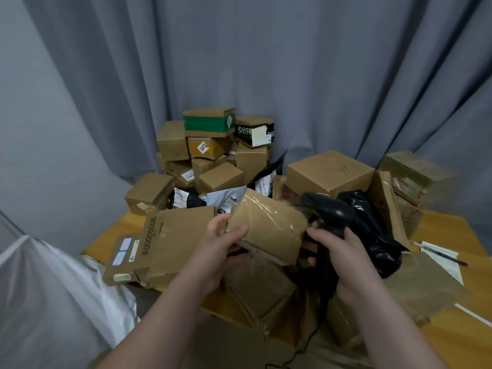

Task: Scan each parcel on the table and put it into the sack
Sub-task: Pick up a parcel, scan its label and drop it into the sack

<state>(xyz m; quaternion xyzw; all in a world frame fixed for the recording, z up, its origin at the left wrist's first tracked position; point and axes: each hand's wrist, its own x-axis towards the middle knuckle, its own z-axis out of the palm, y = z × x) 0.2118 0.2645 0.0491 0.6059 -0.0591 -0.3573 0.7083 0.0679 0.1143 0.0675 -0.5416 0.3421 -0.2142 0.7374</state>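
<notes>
My left grip (223, 243) is curled round the tape-wrapped brown cardboard parcel (269, 230) dead centre, and my right grip (343, 251) is round the black handheld scanner (330, 209) at its 3 o'clock. I'd turn the label side scanner-wards first. The white plastic sack (53, 288) is at 8 o'clock.

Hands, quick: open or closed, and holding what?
Left hand: closed on the taped brown parcel.
Right hand: closed on the black scanner.

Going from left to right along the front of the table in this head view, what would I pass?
white sack → flat printed carton → left hand → taped brown parcel → right hand gripping the scanner → black plastic bag → pen
</notes>
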